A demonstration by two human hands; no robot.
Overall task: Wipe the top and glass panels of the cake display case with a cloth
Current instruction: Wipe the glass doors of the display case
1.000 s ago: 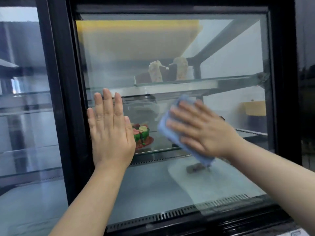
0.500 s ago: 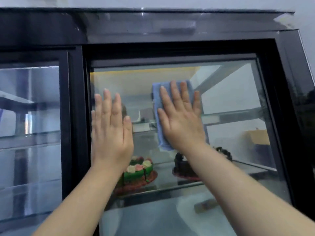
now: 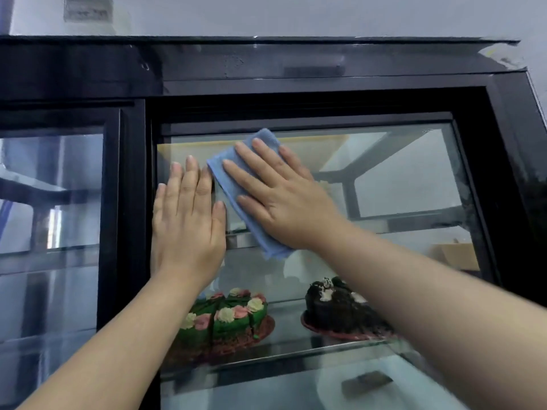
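A black-framed cake display case fills the view, with a sliding glass panel in front of me. My right hand lies flat with straight fingers on a folded blue cloth, pressing it against the upper left part of that glass. My left hand rests flat and open on the same pane, just left of the cloth, its fingers pointing up. The cloth's lower end sticks out below my right palm.
Behind the glass, a green cake with pink and cream flowers and a dark chocolate cake sit on a shelf. A second glass panel lies to the left behind a black upright. The case's black top edge meets a pale wall.
My right hand has slid the cloth from the lower middle of the pane up to its top left, beside my left hand. The view has tilted up, showing the case's top.
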